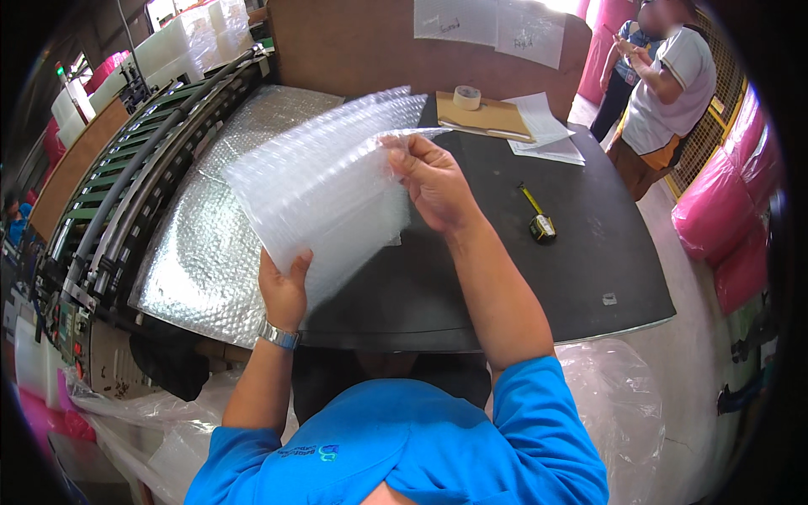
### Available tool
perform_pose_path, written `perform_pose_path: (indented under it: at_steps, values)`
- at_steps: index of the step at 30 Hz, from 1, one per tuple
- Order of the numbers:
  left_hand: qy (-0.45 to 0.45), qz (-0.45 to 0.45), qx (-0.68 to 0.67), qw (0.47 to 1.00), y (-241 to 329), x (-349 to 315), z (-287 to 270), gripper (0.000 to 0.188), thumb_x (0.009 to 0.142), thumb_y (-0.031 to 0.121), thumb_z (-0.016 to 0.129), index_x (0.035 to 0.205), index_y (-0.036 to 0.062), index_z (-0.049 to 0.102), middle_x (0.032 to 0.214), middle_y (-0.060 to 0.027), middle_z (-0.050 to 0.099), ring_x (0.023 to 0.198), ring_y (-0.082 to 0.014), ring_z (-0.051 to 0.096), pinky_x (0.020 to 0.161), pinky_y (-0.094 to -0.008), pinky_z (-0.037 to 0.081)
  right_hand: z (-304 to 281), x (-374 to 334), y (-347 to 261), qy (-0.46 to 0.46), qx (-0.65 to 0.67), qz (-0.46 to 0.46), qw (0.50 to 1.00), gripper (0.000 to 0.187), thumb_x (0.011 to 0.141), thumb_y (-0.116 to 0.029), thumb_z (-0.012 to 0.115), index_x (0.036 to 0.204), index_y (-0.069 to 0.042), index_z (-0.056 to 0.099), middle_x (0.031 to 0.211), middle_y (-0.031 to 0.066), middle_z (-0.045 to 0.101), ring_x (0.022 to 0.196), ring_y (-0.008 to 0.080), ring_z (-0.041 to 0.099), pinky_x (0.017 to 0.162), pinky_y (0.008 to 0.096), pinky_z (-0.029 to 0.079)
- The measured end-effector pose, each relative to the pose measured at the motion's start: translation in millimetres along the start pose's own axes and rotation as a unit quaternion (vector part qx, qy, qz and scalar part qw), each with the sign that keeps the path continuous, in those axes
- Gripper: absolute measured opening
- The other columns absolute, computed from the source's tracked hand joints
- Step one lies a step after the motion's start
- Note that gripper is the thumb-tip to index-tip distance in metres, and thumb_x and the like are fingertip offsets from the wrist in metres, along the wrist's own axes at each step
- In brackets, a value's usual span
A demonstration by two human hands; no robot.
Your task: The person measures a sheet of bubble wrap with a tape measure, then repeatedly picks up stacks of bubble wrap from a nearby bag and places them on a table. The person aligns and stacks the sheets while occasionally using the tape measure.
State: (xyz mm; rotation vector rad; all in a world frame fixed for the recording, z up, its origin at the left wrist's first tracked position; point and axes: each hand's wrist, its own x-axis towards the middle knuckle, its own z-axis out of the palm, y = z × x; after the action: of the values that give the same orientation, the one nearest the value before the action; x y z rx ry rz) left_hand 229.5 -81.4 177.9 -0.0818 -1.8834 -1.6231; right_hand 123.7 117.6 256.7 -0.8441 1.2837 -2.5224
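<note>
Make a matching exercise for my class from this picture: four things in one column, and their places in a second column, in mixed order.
Things:
1. bubble-wrap stack
2. tape measure
3. tape roll
4. pink rolls

Places:
A. on the brown board at the far edge of the table
B. on the floor, right of the table
C. held in both hands
D. on the dark table top, right of the right hand

Pairs: 1-C, 2-D, 3-A, 4-B

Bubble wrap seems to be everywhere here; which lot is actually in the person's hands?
The fanned stack of clear bubble-wrap sheets, pinched by the right hand and left hand. The wide bubble-wrap sheet lies flat beside the machine.
</note>
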Motion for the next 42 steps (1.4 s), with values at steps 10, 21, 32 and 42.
perform_pose_path:
  at_steps: [10,21,32,42]
  values:
    - [0.032,-0.309,-0.490,0.815,-14.6,60.9,-22.4,0.047,0.092,0.034,0.029,0.126,0.0005,0.030,0.125,-0.0168,0.039,0.113,-0.0301,0.041,0.096,-0.0432,0.033,-27.0,-43.6,11.1,0.178,-0.064,-0.016,0.982,0.032,0.086,-0.024,0.050,0.114,-0.008,0.045,0.093,-0.0018,0.050,0.087,0.0075,0.047,0.076,0.0259,0.037]
    - [0.063,-0.318,-0.472,0.820,-6.8,65.0,-5.9,0.047,0.092,0.034,0.026,0.124,0.0003,0.031,0.123,-0.0151,0.041,0.111,-0.0279,0.044,0.093,-0.0414,0.038,-21.9,-76.2,58.3,0.138,-0.069,0.108,0.982,0.031,0.086,-0.026,0.050,0.112,-0.009,0.048,0.095,-0.0002,0.050,0.091,0.0100,0.047,0.078,0.0288,0.038]
    - [0.017,-0.311,-0.457,0.834,-6.5,33.1,11.2,0.044,0.092,0.031,0.033,0.123,-0.0012,0.032,0.122,-0.0164,0.043,0.110,-0.0278,0.045,0.092,-0.0410,0.039,-6.6,-75.9,53.4,0.126,0.005,0.130,0.983,0.048,0.084,-0.031,0.053,0.122,-0.006,0.036,0.106,0.0043,0.048,0.098,0.0146,0.045,0.083,0.0313,0.037]
    - [-0.222,-0.188,-0.098,0.952,-24.3,-2.0,13.0,0.035,0.082,0.025,0.057,0.108,0.0022,0.049,0.095,-0.0047,0.053,0.080,-0.0106,0.050,0.070,-0.0241,0.042,-153.7,-207.5,-44.7,0.108,0.037,0.063,0.991,0.038,0.083,-0.020,0.047,0.116,-0.003,0.040,0.098,0.0111,0.055,0.053,0.0094,0.051,0.040,0.0249,0.041]
